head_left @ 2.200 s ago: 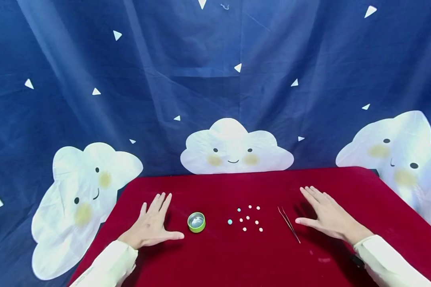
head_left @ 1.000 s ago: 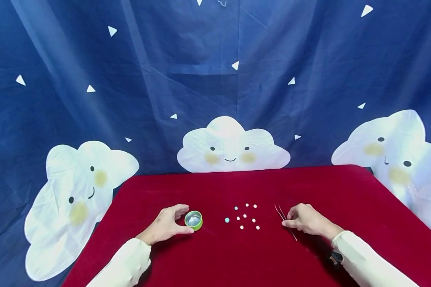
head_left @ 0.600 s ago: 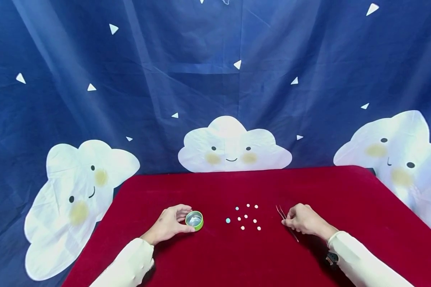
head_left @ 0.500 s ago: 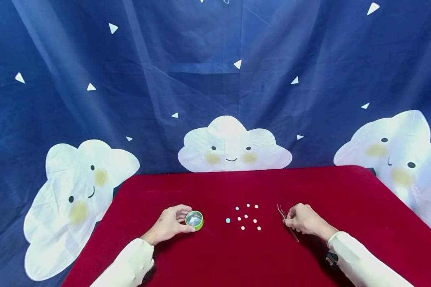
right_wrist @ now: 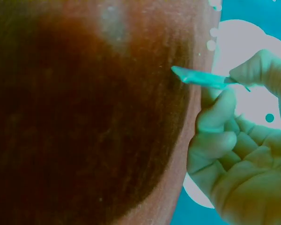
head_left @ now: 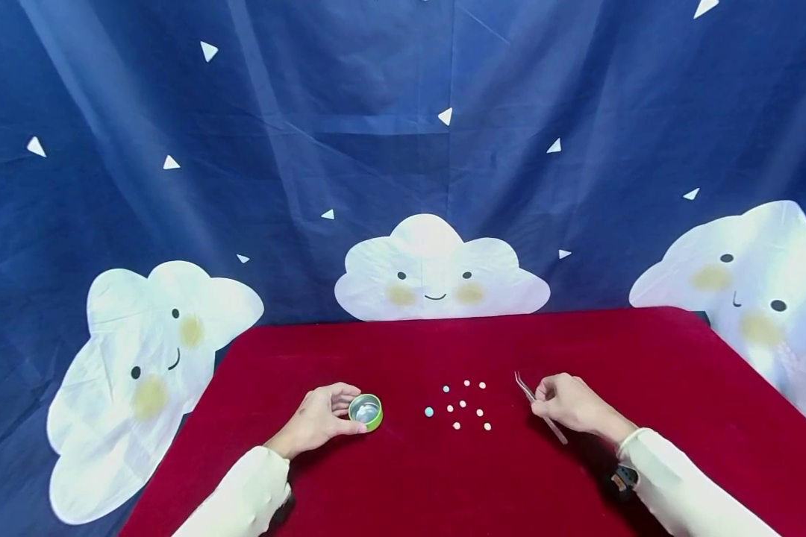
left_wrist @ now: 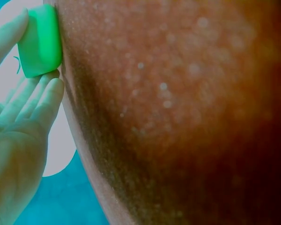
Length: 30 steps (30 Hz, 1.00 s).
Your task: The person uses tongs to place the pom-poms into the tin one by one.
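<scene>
In the head view my left hand [head_left: 317,419] holds a small round tin [head_left: 374,423] by its side, thumb in front and fingers behind. The tin has a green outside, a silvery inside and an open top. The left wrist view shows its green wall [left_wrist: 40,42] between thumb and fingers. My right hand [head_left: 573,403] pinches metal tweezers [head_left: 556,431], whose bent tips point away and to the left. In the right wrist view the tweezers [right_wrist: 201,78] lie between thumb and index finger, with the other fingers curled. Between the hands lie several small white beads [head_left: 463,404] and two blue beads [head_left: 429,412].
A red cloth [head_left: 403,485] covers the table. Behind its far edge hangs a blue curtain [head_left: 376,171] with white clouds, the middle one [head_left: 436,253] just past the table edge. A dark band [head_left: 624,477] sits at the right wrist.
Both hands came in from spread poses; the left took hold of the tin and the right of the tweezers. The tweezers' arms have been squeezed together, and the right hand has risen slightly with them.
</scene>
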Each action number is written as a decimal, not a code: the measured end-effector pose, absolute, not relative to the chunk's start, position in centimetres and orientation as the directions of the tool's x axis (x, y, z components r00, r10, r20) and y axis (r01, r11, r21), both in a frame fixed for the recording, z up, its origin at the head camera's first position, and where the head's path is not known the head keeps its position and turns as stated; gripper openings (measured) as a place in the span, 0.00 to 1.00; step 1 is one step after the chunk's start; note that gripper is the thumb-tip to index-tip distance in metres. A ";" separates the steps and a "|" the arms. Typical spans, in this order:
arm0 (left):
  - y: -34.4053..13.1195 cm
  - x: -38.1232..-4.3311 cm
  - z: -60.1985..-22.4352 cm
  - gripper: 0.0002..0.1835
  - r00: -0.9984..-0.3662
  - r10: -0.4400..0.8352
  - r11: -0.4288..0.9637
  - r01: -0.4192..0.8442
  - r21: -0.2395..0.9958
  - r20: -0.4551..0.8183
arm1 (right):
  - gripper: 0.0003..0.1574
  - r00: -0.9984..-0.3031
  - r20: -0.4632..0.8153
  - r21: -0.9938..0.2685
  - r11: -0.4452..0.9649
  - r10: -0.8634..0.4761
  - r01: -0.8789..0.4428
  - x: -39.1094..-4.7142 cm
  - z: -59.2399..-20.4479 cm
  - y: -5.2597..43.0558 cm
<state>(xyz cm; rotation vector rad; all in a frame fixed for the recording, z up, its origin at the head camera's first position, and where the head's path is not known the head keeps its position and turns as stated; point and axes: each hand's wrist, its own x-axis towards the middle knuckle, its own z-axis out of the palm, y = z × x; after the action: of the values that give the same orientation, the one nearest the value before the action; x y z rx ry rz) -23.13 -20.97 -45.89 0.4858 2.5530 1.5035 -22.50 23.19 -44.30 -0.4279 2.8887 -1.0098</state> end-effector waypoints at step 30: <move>-21.0 -23.4 -45.9 0.30 -0.930 0.363 0.475 0.232 0.849 0.051 | 0.17 -0.949 -0.186 -0.971 0.194 -0.254 0.138 -23.8 -44.0 23.2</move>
<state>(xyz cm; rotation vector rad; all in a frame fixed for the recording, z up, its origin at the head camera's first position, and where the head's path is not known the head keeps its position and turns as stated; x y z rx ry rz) -23.42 -21.02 -45.95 0.5235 2.5789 1.4517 -23.84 23.17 -44.04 -0.1094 2.1688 -1.8160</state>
